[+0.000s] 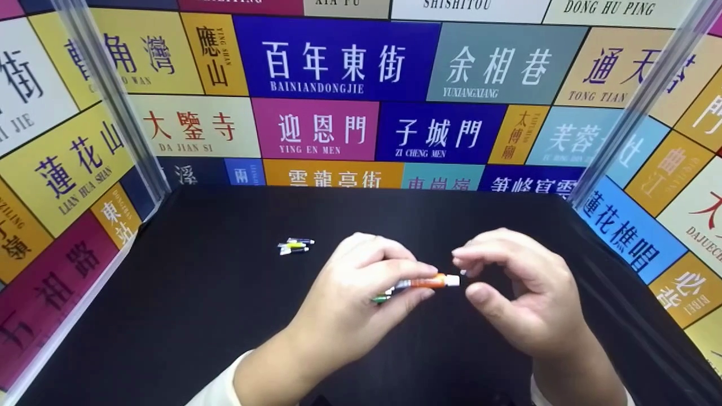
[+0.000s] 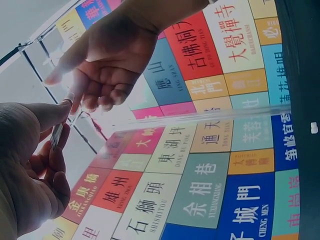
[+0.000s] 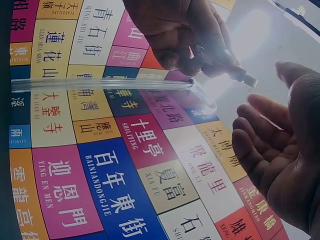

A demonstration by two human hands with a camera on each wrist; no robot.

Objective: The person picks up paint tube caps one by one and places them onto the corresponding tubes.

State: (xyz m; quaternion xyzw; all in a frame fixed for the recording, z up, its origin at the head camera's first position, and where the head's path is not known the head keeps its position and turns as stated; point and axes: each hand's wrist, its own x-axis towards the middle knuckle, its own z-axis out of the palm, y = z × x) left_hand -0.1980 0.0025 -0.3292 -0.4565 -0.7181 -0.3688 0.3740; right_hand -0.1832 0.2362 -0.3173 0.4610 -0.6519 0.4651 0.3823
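My left hand point(image 1: 361, 299) pinches a small tube with an orange body and a white end point(image 1: 437, 280) between thumb and fingers, the white end pointing right. A green piece point(image 1: 381, 298) shows under the same fingers; most of it is hidden. Just to the right, my right hand point(image 1: 524, 293) hovers with thumb and fingers apart and loosely bent, holding nothing that I can make out. A tiny white speck point(image 1: 463, 273) shows between the tube and the right fingertips; whether it lies on the table behind cannot be told. In the right wrist view the tube point(image 3: 240, 75) looks dark against the light.
Several small slim tubes point(image 1: 295, 246), dark and yellow-green with pale ends, lie together on the black tablecloth point(image 1: 225, 293) left of the hands. A small white piece point(image 2: 314, 128) shows on the dark surface. Panels of coloured name signs point(image 1: 338, 62) and clear corner posts point(image 1: 113, 101) enclose the table.
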